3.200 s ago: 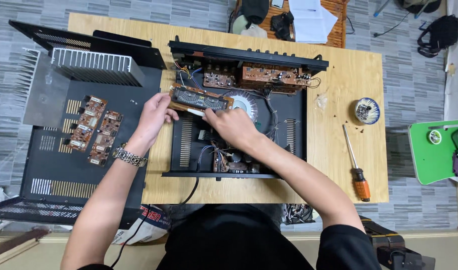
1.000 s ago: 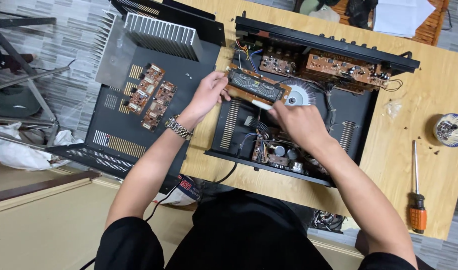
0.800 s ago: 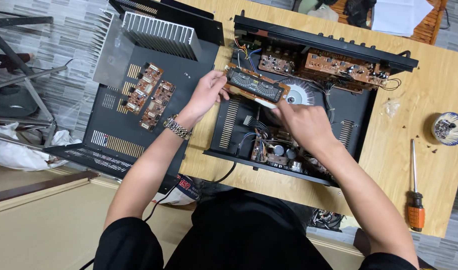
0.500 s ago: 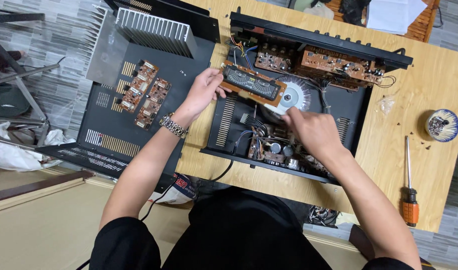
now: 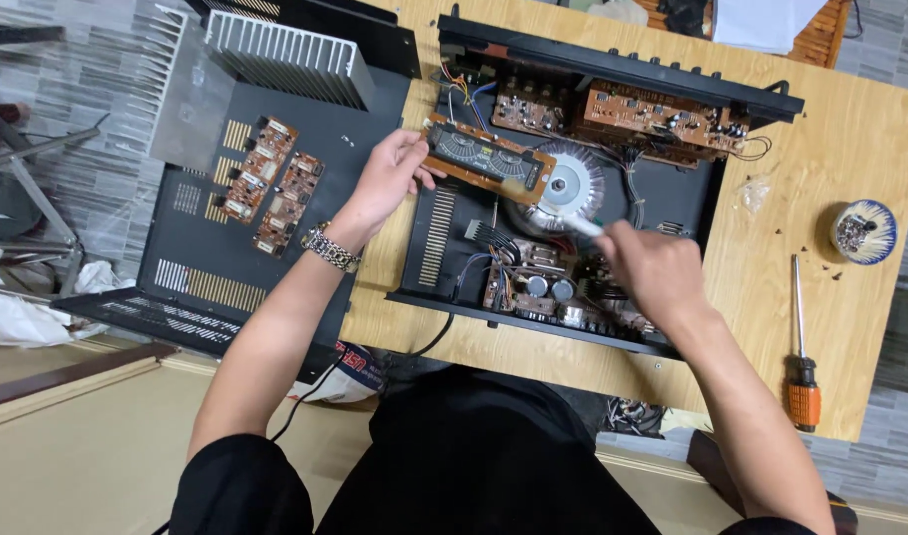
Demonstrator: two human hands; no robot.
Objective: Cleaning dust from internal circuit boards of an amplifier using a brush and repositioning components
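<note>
Left hand (image 5: 387, 181), fingers curled, pinches the near-left end of a long brown circuit board (image 5: 489, 161), holding it tilted above the open amplifier chassis (image 5: 573, 198) on the wooden table (image 5: 860, 149). A metal watch (image 5: 330, 248) circles that wrist. Right hand (image 5: 650, 269) is closed around a thin white-handled tool (image 5: 581, 226), perhaps a small brush, whose tip points toward the right end of the board, over the single round transformer (image 5: 571, 183); whether the tip touches the board cannot be told.

One chassis lies on the table, with two more brown boards (image 5: 662, 114) fixed along its far wall and a cluster of capacitors (image 5: 548, 289) and wires near its front edge. One black cover panel (image 5: 246, 208) lies to the left, partly off the table, carrying one finned aluminium heat sink (image 5: 281, 59) and two small brown boards (image 5: 271, 183) side by side. On the table's right end stand one blue-rimmed bowl (image 5: 863, 231) of small screws and one screwdriver (image 5: 801, 347) with an orange handle, well apart from both hands. One small clear bag (image 5: 754, 193) lies just beside the chassis.
</note>
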